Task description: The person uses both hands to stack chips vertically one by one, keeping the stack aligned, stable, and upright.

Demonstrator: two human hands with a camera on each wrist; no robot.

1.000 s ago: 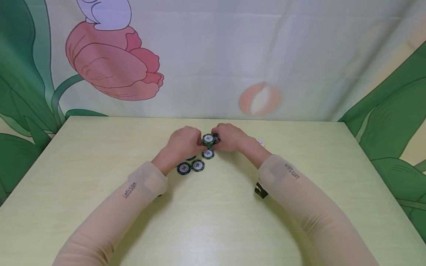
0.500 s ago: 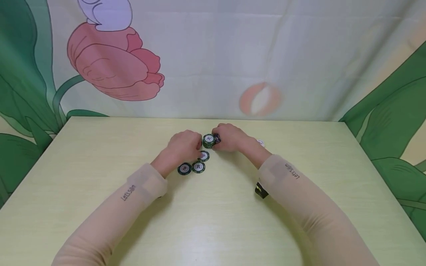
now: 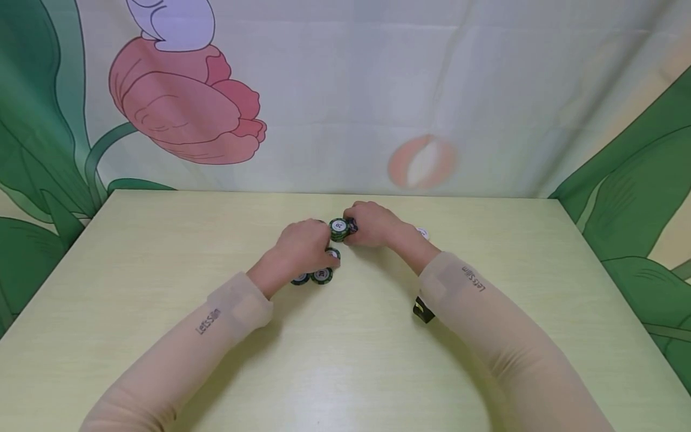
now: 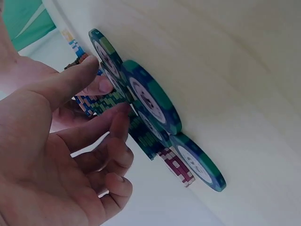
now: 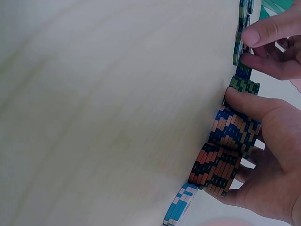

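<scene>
My left hand (image 3: 305, 246) pinches a green poker chip (image 3: 335, 254) between thumb and fingers, low over the table. Several loose green chips (image 4: 153, 99) lie flat beside it, some edge to edge. My right hand (image 3: 372, 223) curls around upright stacks of chips at the back. Its thumb lies against the green stack (image 3: 339, 227), marked 20 on top, and the blue-and-orange stack (image 5: 235, 132). The fingers reach behind these and the black-and-orange stack (image 5: 216, 169). In the head view, my right hand hides most of the stacks.
A short light-blue-and-white stack (image 5: 180, 205) ends the row on the right. A maroon-and-white stack (image 4: 176, 167) stands behind the loose chips. Under the right sleeve a black object (image 3: 423, 310) shows. A patterned curtain (image 3: 335, 90) hangs behind the table.
My left hand has left the side of the green stack and come toward me, over the loose chips. The chip below the stack has shifted slightly left. My right hand has stayed put.
</scene>
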